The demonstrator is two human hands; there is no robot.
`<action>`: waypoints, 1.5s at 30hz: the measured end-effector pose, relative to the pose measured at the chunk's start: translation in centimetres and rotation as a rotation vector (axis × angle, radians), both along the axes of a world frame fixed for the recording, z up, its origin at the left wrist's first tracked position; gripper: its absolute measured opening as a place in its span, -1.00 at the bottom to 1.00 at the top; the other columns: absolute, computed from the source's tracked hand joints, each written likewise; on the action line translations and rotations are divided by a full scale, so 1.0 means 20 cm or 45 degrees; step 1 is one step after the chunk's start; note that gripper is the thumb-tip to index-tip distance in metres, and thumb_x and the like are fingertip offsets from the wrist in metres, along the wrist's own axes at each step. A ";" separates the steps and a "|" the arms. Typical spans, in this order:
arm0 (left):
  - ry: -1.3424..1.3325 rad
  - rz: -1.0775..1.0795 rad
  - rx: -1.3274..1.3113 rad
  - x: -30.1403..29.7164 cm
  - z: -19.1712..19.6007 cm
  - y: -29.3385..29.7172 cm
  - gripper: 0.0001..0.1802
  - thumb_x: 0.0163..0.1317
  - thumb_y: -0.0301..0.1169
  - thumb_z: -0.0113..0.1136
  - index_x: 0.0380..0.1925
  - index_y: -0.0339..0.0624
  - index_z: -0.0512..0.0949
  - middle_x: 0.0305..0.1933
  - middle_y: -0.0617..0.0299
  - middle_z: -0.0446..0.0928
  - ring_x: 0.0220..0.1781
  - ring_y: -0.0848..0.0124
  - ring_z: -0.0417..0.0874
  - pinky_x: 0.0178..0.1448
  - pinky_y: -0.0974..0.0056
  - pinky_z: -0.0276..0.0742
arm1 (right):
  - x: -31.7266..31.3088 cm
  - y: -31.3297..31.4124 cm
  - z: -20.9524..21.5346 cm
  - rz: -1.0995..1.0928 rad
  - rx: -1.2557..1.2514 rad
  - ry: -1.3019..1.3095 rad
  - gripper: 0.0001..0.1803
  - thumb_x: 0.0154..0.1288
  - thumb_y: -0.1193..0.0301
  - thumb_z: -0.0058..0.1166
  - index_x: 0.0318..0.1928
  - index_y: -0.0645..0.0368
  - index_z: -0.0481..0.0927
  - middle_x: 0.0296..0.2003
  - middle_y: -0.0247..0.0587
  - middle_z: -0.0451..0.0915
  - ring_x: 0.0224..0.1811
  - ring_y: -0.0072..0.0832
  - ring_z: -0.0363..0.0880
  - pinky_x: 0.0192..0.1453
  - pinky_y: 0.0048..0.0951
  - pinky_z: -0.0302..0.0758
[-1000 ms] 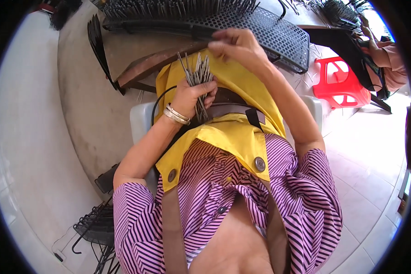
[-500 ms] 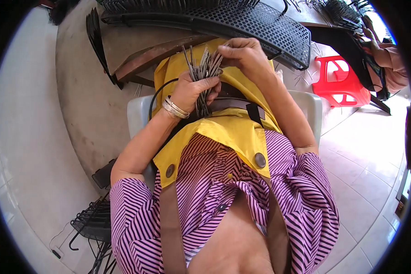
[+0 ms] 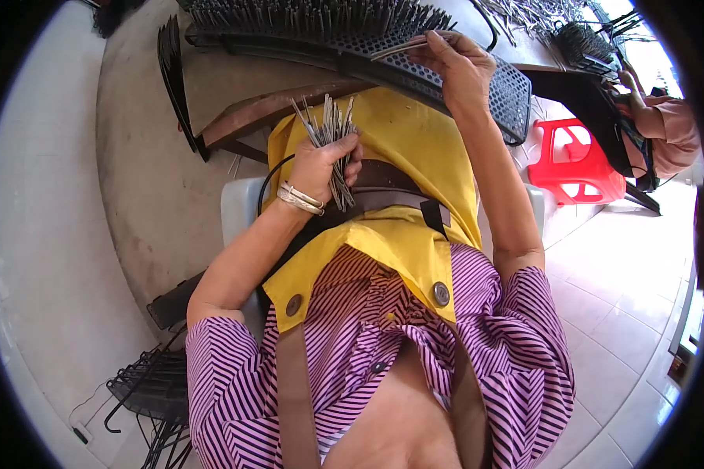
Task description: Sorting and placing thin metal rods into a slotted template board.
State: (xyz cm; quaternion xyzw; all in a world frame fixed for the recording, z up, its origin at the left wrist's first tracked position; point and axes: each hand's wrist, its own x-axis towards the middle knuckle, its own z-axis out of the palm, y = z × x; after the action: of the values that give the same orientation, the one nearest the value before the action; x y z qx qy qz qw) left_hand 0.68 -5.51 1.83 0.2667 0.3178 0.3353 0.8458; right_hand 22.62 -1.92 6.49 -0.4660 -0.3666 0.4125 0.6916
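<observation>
My left hand [image 3: 320, 168] is closed around a bundle of thin grey rods [image 3: 338, 121], held above my lap. Their ends fan out over the fist and poke out below it. Farther forward and to the right, my right hand [image 3: 467, 74] pinches a few similar rods [image 3: 403, 49] lying nearly level, tips pointing left. Beneath that hand is a long black perforated rack [image 3: 504, 82]. Many dark rods [image 3: 313, 19] stand upright in rows on the rack's left and middle part. How many rods each hand holds is hard to tell.
A yellow apron [image 3: 414, 133] covers my lap. A brown table edge [image 3: 289, 109] lies ahead on the left. Loose rods [image 3: 524, 16] are heaped at the back right. Beyond, a red plastic stool [image 3: 575, 168] stands near another person's arm [image 3: 649, 117]. Black wire racks [image 3: 152, 383] sit lower left.
My right hand has left the bundle and moved forward and right to the rack, carrying a few rods. My left hand keeps the bundle, slightly lower. More of the rack's upright rods show.
</observation>
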 end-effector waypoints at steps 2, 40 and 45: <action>-0.001 0.022 -0.017 0.00 0.00 0.00 -0.85 0.10 -0.45 0.17 -0.36 -0.28 0.47 -0.56 0.18 0.44 -0.69 0.44 0.38 -0.66 0.40 0.28 | -0.01 0.06 0.00 -0.132 0.118 -0.212 -0.88 0.21 0.55 0.00 -0.33 0.40 0.52 -0.39 -0.06 0.60 -0.39 -0.43 0.61 -0.25 -0.48 0.59; -0.035 -0.021 -0.051 -0.01 0.01 -0.01 -0.86 0.12 -0.47 0.15 -0.35 -0.29 0.47 -0.56 0.20 0.46 -0.68 0.48 0.39 -0.66 0.43 0.28 | -0.18 0.48 0.05 -0.020 -0.243 -2.202 -0.80 0.02 0.37 -0.02 -0.51 0.23 0.59 -0.50 0.05 0.56 -0.38 -0.06 0.56 -0.31 -0.15 0.47; -0.021 -0.066 -0.029 -0.02 0.01 -0.01 -0.79 0.15 -0.43 0.12 -0.26 -0.30 0.41 -0.52 0.16 0.42 -0.67 0.46 0.36 -0.63 0.42 0.27 | -0.16 0.33 0.07 -0.173 -0.154 -2.066 -0.66 0.14 0.22 0.06 -0.30 0.31 0.55 -0.56 0.12 0.53 -0.51 -0.03 0.51 -0.40 -0.21 0.45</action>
State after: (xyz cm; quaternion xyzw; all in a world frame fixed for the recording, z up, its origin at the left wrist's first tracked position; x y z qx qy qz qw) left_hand 0.23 -5.61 1.93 0.2626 0.3078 0.3118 0.8597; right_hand 19.33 4.75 7.94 -0.6774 -0.7014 -0.0771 0.2080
